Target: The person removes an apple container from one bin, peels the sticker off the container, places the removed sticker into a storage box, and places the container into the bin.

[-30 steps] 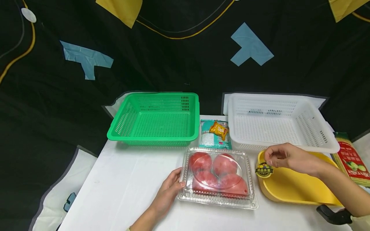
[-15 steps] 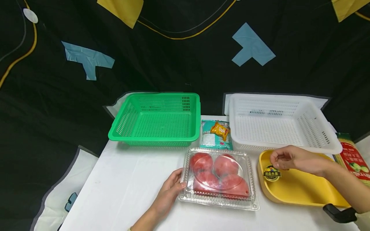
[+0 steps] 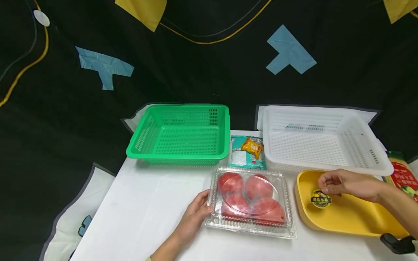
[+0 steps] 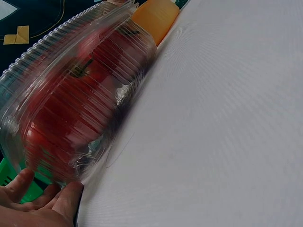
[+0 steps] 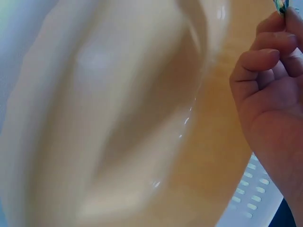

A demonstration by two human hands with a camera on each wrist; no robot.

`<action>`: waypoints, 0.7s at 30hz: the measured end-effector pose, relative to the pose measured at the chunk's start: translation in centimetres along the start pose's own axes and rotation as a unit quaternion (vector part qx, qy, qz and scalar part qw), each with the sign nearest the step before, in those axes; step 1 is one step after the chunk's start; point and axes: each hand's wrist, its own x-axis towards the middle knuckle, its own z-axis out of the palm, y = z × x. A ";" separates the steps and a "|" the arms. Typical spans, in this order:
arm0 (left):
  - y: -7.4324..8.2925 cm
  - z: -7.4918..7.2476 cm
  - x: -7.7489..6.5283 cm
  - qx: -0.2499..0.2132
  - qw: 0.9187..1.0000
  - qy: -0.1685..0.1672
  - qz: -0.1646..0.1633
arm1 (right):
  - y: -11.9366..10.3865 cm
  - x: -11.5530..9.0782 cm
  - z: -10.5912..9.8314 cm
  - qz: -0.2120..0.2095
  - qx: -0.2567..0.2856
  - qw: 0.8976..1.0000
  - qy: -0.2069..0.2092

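A clear plastic clamshell box (image 3: 249,232) of red tomatoes (image 3: 236,204) sits on the white table. My left hand (image 3: 192,219) holds its left end, the thumb at the rim; in the left wrist view, fingers (image 4: 21,184) touch the box's end. Between thumb and fingertips, my right hand (image 3: 352,185) pinches a round black-and-gold fruit sticker (image 3: 321,199) with Chinese lettering, over the left part of a yellow plastic tub (image 3: 352,221). Only a sliver of the sticker (image 5: 281,5) shows in the right wrist view, above the curled fingers.
A green basket (image 3: 186,157) stands back left and a white basket (image 3: 326,165) back right. Between them lie a teal packet (image 3: 240,159) and an orange-wrapped snack (image 3: 252,147). A red-and-green package (image 3: 403,175) is at the far right. Black cloth (image 3: 196,72) hangs behind.
My right hand has moved right and slightly down with the sticker, from the tub's left rim to above its inside. The left hand stays at the box; the view has shifted slightly.
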 end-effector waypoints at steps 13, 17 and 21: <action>-0.1 -0.1 -0.6 -0.001 1.000 0.002 -0.013 | 2.1 0.5 0.7 0.041 0.018 0.999 0.019; 0.0 0.0 -0.3 -0.002 1.000 -0.005 -0.004 | 2.2 0.4 0.4 0.057 0.001 0.998 0.032; 0.2 0.1 0.0 -0.001 1.000 -0.006 0.000 | 2.3 0.4 0.2 0.061 -0.013 0.998 0.026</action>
